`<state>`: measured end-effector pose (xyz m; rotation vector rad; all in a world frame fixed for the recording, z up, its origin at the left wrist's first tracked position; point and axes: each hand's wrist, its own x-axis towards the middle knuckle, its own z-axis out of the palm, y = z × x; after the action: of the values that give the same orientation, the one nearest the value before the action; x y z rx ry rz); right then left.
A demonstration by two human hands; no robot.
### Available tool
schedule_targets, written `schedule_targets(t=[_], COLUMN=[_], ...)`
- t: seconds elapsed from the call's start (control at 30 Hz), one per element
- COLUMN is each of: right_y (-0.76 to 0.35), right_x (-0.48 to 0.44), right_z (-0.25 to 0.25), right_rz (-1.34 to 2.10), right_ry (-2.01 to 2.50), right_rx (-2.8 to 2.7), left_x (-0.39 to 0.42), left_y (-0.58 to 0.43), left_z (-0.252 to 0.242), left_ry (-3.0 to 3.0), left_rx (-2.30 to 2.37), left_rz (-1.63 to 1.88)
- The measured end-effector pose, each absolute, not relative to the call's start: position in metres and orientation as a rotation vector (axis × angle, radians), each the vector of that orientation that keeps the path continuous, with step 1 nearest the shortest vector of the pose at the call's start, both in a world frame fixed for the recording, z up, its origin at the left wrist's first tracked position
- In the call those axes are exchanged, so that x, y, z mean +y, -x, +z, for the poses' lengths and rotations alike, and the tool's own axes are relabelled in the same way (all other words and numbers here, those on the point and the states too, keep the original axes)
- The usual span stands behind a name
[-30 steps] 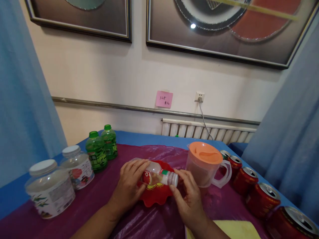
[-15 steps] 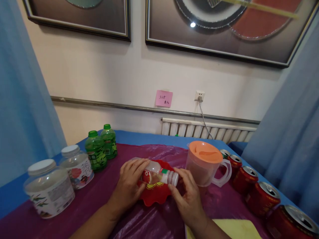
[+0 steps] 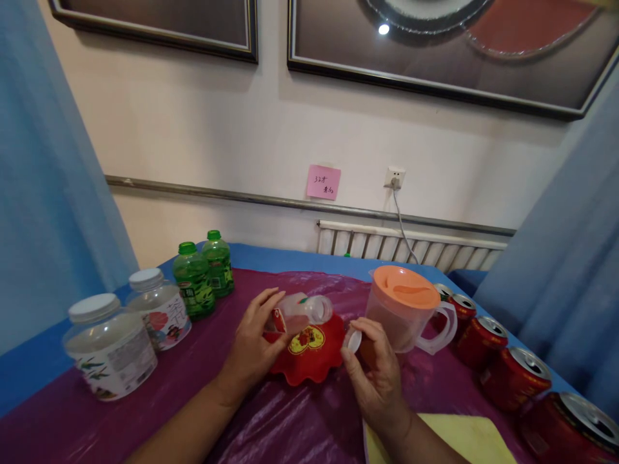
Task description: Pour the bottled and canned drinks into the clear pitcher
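My left hand (image 3: 256, 338) is wrapped round a clear plastic bottle (image 3: 294, 312) with a red label, which lies tilted, its uncapped mouth toward the right. Between the thumb and fingers of my right hand (image 3: 377, 370) is a small white cap (image 3: 353, 340), apart from the bottle. Beneath the bottle is a red scalloped plate (image 3: 309, 370) with a yellow pattern. Just beyond my right hand stands a clear pitcher (image 3: 394, 322) with an orange lid (image 3: 405, 287).
On the left stand two clear jars (image 3: 116, 361) (image 3: 167, 319) with white lids and two green bottles (image 3: 193, 283) (image 3: 220, 267). A row of several red cans (image 3: 512, 383) lines the right side. A yellow cloth (image 3: 459, 438) lies at the front right on the purple table cover (image 3: 261, 425).
The white cap has come off the bottle and moved right with my right hand. The bottle's mouth now shows uncovered. The view has shifted slightly.
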<state>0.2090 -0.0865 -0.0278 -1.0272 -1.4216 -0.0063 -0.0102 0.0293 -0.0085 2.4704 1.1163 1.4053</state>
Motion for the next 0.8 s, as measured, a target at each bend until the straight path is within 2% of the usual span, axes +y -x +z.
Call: schedule_targets(t=[0.2, 0.43, 0.6, 0.8], right_y=[-0.2, -0.184, -0.184, -0.191], right_x=[-0.096, -0.106, -0.102, -0.112], right_z=[-0.023, -0.022, -0.05, -0.082], right_rz=[0.24, 0.362, 0.224, 0.009], right_ry=[1.015, 1.271, 1.439, 1.375], right_rx=[-1.582, -1.989, -2.312, -2.287], left_x=[0.03, 0.029, 0.028, 0.025], left_y=[0.005, 0.005, 0.002, 0.0], left_z=[-0.008, -0.01, -0.013, -0.009], left_ry=[-1.967, -1.984, -2.042, -2.048], left_rx=[1.22, 1.23, 1.183, 1.13], left_rz=[1.309, 1.163, 1.145, 1.174])
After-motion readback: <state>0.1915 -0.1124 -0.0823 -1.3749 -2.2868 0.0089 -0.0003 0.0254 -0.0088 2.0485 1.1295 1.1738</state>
